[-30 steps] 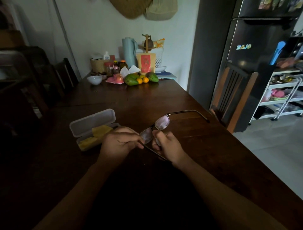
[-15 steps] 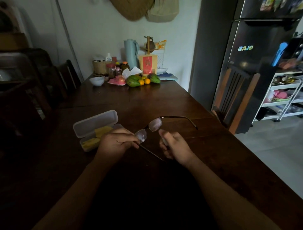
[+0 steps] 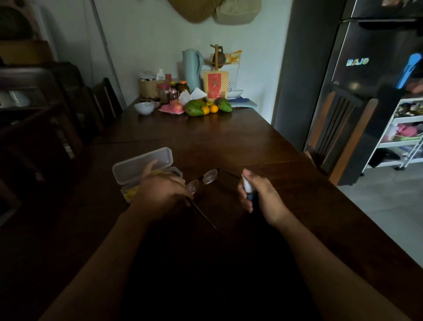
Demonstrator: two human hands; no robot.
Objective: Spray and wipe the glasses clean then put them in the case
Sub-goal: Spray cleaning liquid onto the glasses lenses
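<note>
Right hand [image 3: 263, 199] has left the glasses [image 3: 209, 176], now grips a spray bottle [image 3: 247, 186]. Left hand [image 3: 160, 191] pinches the frame; open case [image 3: 137, 166] just beyond it.

We can read just one thing: coloured letter magnets [image 3: 357, 61] spelling "BAJO", stuck high on the dark door of the fridge [image 3: 375, 41]. A tan packet [image 3: 214, 88] at the far edge of the table [image 3: 229, 142] bears a red label, perhaps printed, but too small for us to read. The stickers [image 3: 393, 2] at the fridge's top right corner are blurred.
</note>
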